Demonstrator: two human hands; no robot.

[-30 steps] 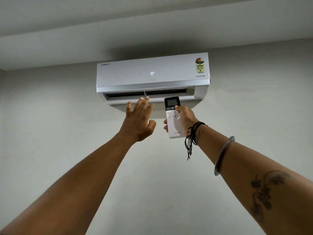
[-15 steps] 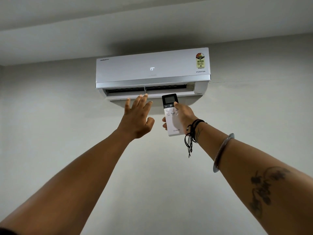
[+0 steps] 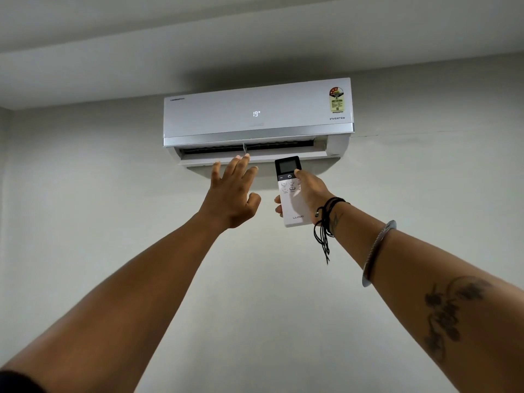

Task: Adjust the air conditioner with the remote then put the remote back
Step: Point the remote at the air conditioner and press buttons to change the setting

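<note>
A white wall-mounted air conditioner (image 3: 255, 109) hangs high on the wall, its front display reading 19 and its lower flap open. My right hand (image 3: 310, 191) is raised below it and grips a white remote (image 3: 292, 204) with a dark screen at the top, thumb resting on the upper buttons. My left hand (image 3: 232, 194) is stretched up beside it with fingers spread, palm facing the open vent, holding nothing. The fingertips sit just below the flap.
A plain grey wall (image 3: 269, 307) fills the view below the unit, with the ceiling (image 3: 198, 38) close above it. Black cords and a metal bangle (image 3: 375, 251) sit on my right forearm.
The display went from 18 to 19. The view tilted slightly, so the unit sits a little higher in frame. Both hands stayed raised in nearly the same place.
</note>
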